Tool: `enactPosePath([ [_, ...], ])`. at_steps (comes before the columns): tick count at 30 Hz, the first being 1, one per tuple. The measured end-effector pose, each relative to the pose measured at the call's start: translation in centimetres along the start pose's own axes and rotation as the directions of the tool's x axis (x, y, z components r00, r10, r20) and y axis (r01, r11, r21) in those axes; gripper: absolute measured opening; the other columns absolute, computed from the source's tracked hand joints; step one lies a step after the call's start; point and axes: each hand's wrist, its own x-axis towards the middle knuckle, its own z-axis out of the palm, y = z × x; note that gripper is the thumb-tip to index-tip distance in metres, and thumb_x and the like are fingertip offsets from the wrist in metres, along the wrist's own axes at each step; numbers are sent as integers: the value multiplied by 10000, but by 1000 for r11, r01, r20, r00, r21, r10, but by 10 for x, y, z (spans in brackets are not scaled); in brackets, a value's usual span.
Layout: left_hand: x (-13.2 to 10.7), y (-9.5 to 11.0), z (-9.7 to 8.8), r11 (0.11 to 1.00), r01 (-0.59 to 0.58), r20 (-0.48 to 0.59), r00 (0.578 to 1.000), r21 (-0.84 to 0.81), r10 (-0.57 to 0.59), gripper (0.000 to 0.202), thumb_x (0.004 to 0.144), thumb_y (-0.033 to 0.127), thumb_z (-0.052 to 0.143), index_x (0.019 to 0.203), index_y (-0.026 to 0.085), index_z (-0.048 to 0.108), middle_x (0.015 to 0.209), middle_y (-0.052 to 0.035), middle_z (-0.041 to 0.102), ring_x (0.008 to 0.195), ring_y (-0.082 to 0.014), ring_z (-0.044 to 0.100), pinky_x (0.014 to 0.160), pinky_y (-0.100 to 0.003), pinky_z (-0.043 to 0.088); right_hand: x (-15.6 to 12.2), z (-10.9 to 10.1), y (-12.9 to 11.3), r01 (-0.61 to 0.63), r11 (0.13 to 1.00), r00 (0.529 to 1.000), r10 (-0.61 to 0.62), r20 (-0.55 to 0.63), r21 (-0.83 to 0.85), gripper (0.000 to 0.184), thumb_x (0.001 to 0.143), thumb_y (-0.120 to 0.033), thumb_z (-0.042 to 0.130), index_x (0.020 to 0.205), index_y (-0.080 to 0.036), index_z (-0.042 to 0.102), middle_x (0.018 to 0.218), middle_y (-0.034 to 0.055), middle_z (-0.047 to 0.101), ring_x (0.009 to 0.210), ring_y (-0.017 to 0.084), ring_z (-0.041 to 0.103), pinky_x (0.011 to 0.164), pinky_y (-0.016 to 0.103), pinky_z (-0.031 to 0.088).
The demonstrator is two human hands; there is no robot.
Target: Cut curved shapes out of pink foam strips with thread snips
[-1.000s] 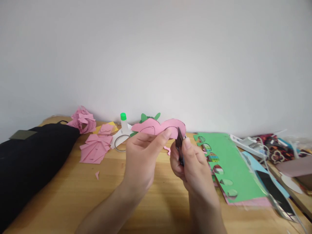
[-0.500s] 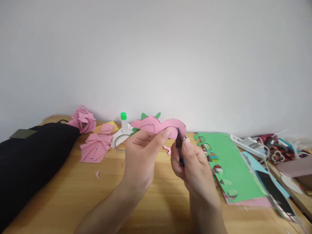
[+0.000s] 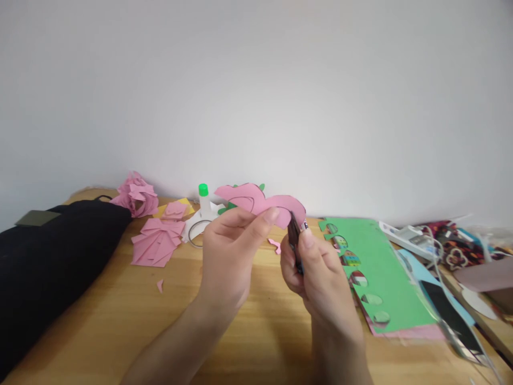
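A wavy piece of pink paper (image 3: 246,193) with drawn curved lines is pinched between the thumb and fingers of my left hand (image 3: 232,248). My right hand (image 3: 320,262) is closed around a pair of dark scissors (image 3: 294,240), and its fingers hide most of the handles. The scissor blades meet the right end of the paper, at a drawn line. Both hands are above the wooden table (image 3: 256,331). Behind the paper, green paper shapes (image 3: 227,207) are partly covered.
Left are a black bag (image 3: 60,262), folded pink papers (image 3: 158,243) and a crumpled pink bundle (image 3: 136,195). A glue stick (image 3: 204,199) stands behind a ring (image 3: 196,235). Right lie a green sheet with cut holes (image 3: 396,278), a phone (image 3: 451,313) and a power strip (image 3: 409,238). Pink scraps (image 3: 274,246) lie about.
The left part of the pink paper has tilted up a little, and my left hand has shifted slightly left. My right hand and the scissors have barely moved.
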Motion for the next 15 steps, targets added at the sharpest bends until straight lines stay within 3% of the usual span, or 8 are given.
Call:
enactPosePath([
  [6,-1,1,1,1000,-10,4,1000,10,10,150,726,302,805,615,240,726,631,22,705,629,-132,631,576,-258,507,1,-1,1,5,1000,1000,-5,6,-1,474,989,-543,437,669,-197,482,463,-85,311,390,60,160,366,202,150],
  [11,-3,0,1,996,38,78,996,80,-44,166,746,329,796,619,245,731,582,32,681,558,-106,600,552,-228,514,0,-1,2,22,1000,1000,-22,-2,18,477,1011,-524,394,679,-195,492,468,-85,303,394,62,159,372,203,153],
  [15,-4,-1,1,992,57,47,997,116,-62,188,744,310,798,591,244,710,567,42,667,536,-98,583,542,-218,508,0,0,2,6,1000,1000,-6,-12,-1,483,998,-546,403,675,-198,490,469,-85,301,396,64,149,370,207,156],
])
